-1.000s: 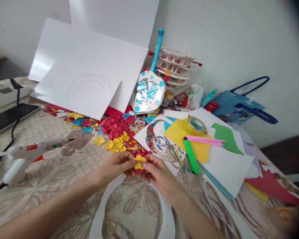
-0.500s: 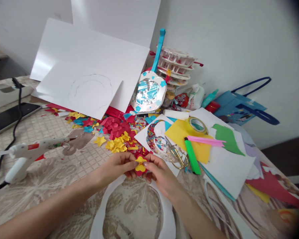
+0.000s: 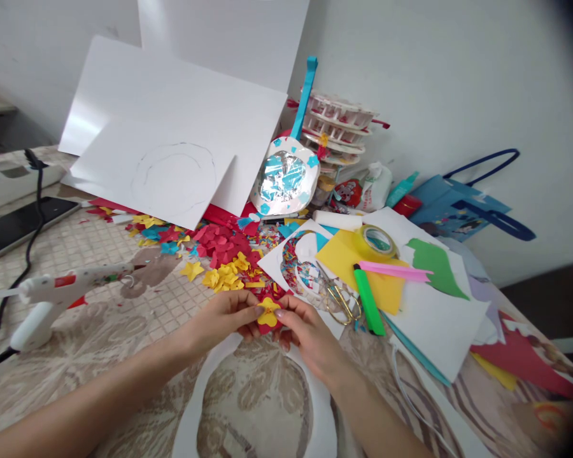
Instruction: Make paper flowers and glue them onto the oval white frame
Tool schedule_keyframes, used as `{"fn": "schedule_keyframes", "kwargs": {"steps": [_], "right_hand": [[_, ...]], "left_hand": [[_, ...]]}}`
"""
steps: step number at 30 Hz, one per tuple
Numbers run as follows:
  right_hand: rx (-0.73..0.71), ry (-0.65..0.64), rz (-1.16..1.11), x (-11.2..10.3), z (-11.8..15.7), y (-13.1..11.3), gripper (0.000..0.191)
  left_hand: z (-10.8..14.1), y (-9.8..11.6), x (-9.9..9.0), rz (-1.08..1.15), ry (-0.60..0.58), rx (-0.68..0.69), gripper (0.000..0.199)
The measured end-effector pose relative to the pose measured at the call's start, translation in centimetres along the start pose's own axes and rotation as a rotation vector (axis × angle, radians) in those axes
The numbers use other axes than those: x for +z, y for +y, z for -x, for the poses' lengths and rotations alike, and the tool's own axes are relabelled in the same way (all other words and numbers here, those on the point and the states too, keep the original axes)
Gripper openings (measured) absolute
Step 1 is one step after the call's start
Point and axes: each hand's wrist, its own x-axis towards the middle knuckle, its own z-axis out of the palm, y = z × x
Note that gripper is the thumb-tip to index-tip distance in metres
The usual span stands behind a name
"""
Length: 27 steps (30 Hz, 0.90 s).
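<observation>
Between my two hands is a paper flower (image 3: 268, 314), a yellow blossom layered over a red one. My left hand (image 3: 241, 313) pinches its left side with thumb and fingers. On the opposite edge, my right hand (image 3: 297, 320) grips it the same way. Below the hands lies a white paper ring (image 3: 325, 407) with a wavy outline, its top partly covered by my fingers. Just beyond them are piles of yellow paper flowers (image 3: 223, 276) and red paper flowers (image 3: 224, 245).
A white glue gun (image 3: 52, 289) and a phone (image 3: 28, 222) lie left. On the right are gold-handled scissors (image 3: 340, 304), a green marker (image 3: 368, 299), a tape roll (image 3: 378, 240) and paper sheets (image 3: 439, 324). Behind stand white boards (image 3: 172, 121) and a decorated paper mirror (image 3: 286, 175).
The yellow blossom has tilted slightly and shows a little more of its face. Both hands stay in nearly the same place, still holding the flower.
</observation>
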Motion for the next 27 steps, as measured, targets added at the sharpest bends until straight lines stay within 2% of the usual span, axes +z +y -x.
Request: {"fn": "schedule_keyframes", "kwargs": {"steps": [7,14,20,27], "right_hand": [[0.011,-0.003,0.023,0.11,0.12,-0.07,0.023],[0.000,0.011,0.011,-0.02,0.03,0.05,0.022],[-0.002,0.021,0.038,-0.05,0.06,0.07,0.023],[-0.005,0.042,0.041,-0.12,-0.08,0.19,0.025]], "left_hand": [[-0.10,-0.20,0.06,-0.054,-0.028,0.026,0.029],[0.14,0.14,0.15,-0.030,-0.002,-0.010,0.029],[-0.04,-0.17,0.03,-0.048,-0.065,-0.022,0.030],[-0.02,-0.18,0.00,-0.003,-0.055,-0.044,0.030]]}}
